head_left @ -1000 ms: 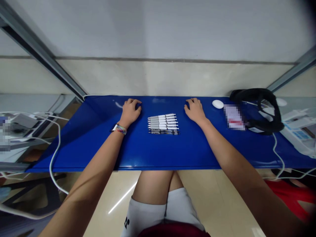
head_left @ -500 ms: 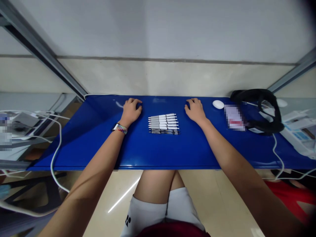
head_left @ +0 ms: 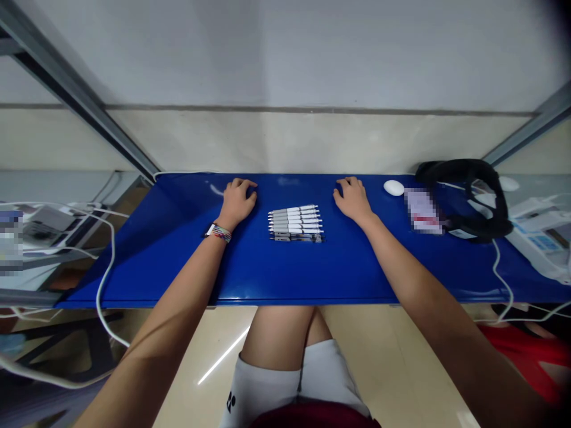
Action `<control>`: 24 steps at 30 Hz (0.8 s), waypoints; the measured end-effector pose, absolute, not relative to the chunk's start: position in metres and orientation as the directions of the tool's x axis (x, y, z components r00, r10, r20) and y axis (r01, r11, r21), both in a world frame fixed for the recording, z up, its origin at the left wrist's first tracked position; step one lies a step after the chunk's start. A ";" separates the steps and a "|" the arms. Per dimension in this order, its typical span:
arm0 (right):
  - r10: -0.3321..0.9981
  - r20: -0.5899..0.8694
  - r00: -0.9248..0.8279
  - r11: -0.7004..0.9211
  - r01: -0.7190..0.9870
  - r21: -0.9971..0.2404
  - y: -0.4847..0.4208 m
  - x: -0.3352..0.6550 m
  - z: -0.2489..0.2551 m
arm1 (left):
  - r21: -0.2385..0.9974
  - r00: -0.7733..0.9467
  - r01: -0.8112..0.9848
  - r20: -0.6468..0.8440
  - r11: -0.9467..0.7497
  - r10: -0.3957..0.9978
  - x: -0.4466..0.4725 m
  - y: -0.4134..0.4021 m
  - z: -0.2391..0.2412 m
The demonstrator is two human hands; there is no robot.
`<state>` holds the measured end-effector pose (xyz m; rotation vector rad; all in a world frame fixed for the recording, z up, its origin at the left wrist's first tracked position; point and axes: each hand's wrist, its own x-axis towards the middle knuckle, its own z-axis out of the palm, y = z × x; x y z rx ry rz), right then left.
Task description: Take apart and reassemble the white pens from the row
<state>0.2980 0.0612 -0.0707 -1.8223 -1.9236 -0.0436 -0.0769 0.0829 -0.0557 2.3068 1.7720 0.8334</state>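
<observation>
On either side of the pens (head_left: 294,222) lying on the blue surface (head_left: 285,276), left hand (head_left: 238,200) and right hand (head_left: 351,201) rest, fingers parted, apparently empty, palms hidden: seemingly a pause; any grasp calls for reaching inward.

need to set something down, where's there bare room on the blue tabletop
Bare: the blue tabletop between the pens and its front edge, and left of the left hand. Crowded: right end, with white oval object, pixelated item and black band.
</observation>
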 end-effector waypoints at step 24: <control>0.893 0.448 0.037 0.255 0.778 -0.574 0.060 0.298 -0.068 | 0.525 0.165 0.771 0.380 -0.359 0.910 -0.078 0.083 -0.055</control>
